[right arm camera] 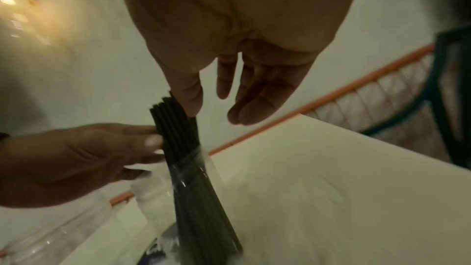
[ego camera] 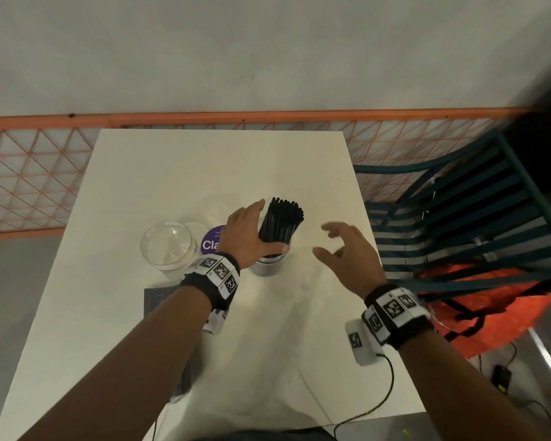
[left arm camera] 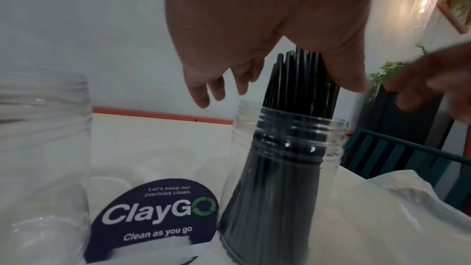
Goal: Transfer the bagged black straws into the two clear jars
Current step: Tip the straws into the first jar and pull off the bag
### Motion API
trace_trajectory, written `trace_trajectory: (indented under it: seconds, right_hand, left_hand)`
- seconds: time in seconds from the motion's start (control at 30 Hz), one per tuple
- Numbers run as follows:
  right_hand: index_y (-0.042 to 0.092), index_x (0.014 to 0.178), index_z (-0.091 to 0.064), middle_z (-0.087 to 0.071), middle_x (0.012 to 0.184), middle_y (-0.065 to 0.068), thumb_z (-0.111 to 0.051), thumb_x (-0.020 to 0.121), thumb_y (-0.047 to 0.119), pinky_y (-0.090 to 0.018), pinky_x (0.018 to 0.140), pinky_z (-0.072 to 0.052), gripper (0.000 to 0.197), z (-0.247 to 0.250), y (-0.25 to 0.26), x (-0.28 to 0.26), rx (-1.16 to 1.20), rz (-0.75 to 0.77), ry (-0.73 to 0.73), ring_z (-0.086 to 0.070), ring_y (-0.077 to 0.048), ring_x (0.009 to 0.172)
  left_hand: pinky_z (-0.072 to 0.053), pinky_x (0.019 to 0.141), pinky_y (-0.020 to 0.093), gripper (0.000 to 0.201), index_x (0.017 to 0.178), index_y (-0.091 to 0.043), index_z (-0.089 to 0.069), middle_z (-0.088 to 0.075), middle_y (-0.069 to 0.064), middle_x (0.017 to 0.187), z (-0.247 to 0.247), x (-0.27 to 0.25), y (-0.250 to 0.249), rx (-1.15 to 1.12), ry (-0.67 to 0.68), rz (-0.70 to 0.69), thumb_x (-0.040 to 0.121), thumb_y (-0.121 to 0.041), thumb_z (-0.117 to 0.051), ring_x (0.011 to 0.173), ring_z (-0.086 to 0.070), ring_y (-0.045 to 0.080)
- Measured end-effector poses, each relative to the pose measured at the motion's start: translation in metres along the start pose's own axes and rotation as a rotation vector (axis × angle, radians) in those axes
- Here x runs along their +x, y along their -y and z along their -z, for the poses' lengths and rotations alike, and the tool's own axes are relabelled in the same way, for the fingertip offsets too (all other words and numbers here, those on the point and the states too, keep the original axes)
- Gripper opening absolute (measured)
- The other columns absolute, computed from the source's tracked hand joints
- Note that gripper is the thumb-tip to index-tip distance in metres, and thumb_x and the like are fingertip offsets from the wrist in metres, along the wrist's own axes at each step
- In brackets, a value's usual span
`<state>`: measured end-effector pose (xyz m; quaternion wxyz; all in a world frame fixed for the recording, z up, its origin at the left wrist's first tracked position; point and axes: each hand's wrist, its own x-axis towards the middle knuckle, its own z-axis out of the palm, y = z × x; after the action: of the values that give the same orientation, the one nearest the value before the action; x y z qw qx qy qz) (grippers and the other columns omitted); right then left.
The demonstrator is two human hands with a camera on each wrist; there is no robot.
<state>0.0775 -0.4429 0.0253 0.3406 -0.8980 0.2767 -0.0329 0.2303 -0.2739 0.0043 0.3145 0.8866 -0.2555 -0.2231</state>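
One bundle of black straws (ego camera: 280,222) is already stood in the right-hand jar (ego camera: 267,265) and steadied by the flat, extended left hand (ego camera: 252,232). The right hand (ego camera: 347,249) hovers spread, holding nothing. The empty jar (ego camera: 169,245) is judged to be filled next; remaining straws are not visible

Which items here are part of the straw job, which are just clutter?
Job:
black straws
filled jar
empty jar
left hand, against the straws
right hand, open

Clutter:
ClayGo sticker
green chair
orange bag
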Motion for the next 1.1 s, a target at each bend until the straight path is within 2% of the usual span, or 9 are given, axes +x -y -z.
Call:
trace_trajectory:
  seconds: [0.17,0.3,0.43,0.53,0.63,0.73,0.87,0.97,1.1]
  right_hand:
    - [0.041,0.145,-0.023,-0.036,0.145,0.009,-0.059,0.071,0.077,-0.039,0.083,-0.054,0.089,0.005,0.054,0.041,-0.197,0.143,0.088,-0.065,-0.015,0.097]
    - [0.042,0.144,-0.024,-0.047,0.139,0.002,-0.048,0.072,0.083,-0.043,0.087,-0.05,0.087,-0.013,0.068,0.058,-0.353,0.148,0.185,-0.062,-0.026,0.108]
    - [0.028,0.119,-0.051,-0.06,0.113,0.004,-0.054,0.08,0.068,-0.032,0.079,-0.049,0.056,-0.033,0.065,0.061,-0.206,0.106,0.135,-0.063,-0.021,0.096]
    - [0.024,0.109,-0.051,-0.058,0.108,0.004,-0.058,0.085,0.05,-0.031,0.077,-0.051,0.036,-0.036,0.062,0.059,-0.064,0.148,0.095,-0.058,-0.017,0.086]
    - [0.023,0.116,-0.05,-0.053,0.114,0.004,-0.058,0.088,0.049,-0.034,0.082,-0.053,0.039,-0.039,0.057,0.057,0.011,0.168,0.057,-0.056,-0.015,0.089]
    - [0.027,0.131,-0.044,-0.05,0.131,0.002,-0.05,0.085,0.065,-0.041,0.094,-0.049,0.06,-0.043,0.053,0.057,-0.018,0.115,0.066,-0.052,-0.019,0.114]
    - [0.026,0.147,-0.029,-0.036,0.152,0.0,-0.044,0.081,0.075,-0.04,0.107,-0.037,0.083,-0.038,0.054,0.054,0.029,0.189,-0.004,-0.037,-0.021,0.136]
    - [0.021,0.151,-0.025,-0.032,0.156,-0.001,-0.048,0.089,0.062,-0.034,0.113,-0.029,0.078,-0.043,0.059,0.053,0.044,0.309,-0.022,-0.029,-0.019,0.142]
    - [0.02,0.144,-0.038,-0.047,0.146,-0.002,-0.049,0.093,0.056,-0.044,0.107,-0.042,0.064,-0.052,0.053,0.055,-0.073,0.271,0.059,-0.042,-0.021,0.133]
  left_hand:
    - [-0.042,0.104,0.054,0.092,0.134,-0.023,-0.048,-0.06,0.003,0.127,-0.014,0.006,-0.008,0.003,-0.068,-0.047,0.057,-0.055,-0.086,0.132,-0.043,0.034]
    - [-0.027,0.116,0.054,0.092,0.14,-0.025,-0.042,-0.051,-0.007,0.142,-0.031,0.012,-0.004,0.132,-0.07,-0.091,0.064,-0.064,-0.076,0.146,-0.027,0.03]
    - [-0.021,0.117,0.057,0.082,0.143,-0.032,-0.041,-0.047,-0.011,0.146,-0.037,0.013,-0.004,0.251,-0.083,-0.144,0.073,-0.069,-0.062,0.148,-0.023,0.027]
    - [-0.028,0.114,0.054,0.074,0.132,-0.03,-0.05,-0.058,-0.009,0.133,-0.036,0.014,-0.006,0.224,-0.14,-0.105,0.068,-0.067,-0.046,0.14,-0.037,0.025]
    - [-0.029,0.113,0.052,0.064,0.127,-0.031,-0.052,-0.06,-0.009,0.128,-0.035,0.017,-0.008,0.211,-0.179,-0.109,0.07,-0.061,-0.047,0.135,-0.043,0.023]
    - [-0.015,0.119,0.058,0.061,0.138,-0.034,-0.044,-0.048,-0.011,0.145,-0.033,0.017,-0.012,0.279,-0.084,-0.106,0.082,-0.056,-0.053,0.148,-0.024,0.024]
    - [-0.011,0.118,0.062,0.063,0.136,-0.037,-0.045,-0.049,-0.014,0.144,-0.031,0.012,-0.015,0.306,-0.069,-0.066,0.08,-0.065,-0.042,0.151,-0.018,0.025]
    - [-0.01,0.118,0.064,0.058,0.136,-0.034,-0.044,-0.048,-0.013,0.143,-0.032,0.01,-0.014,0.323,-0.069,-0.057,0.084,-0.058,-0.043,0.152,-0.014,0.027]
    - [-0.01,0.118,0.063,0.061,0.143,-0.032,-0.04,-0.039,-0.011,0.15,-0.032,0.007,-0.014,0.325,-0.055,-0.074,0.087,-0.051,-0.053,0.151,-0.013,0.028]
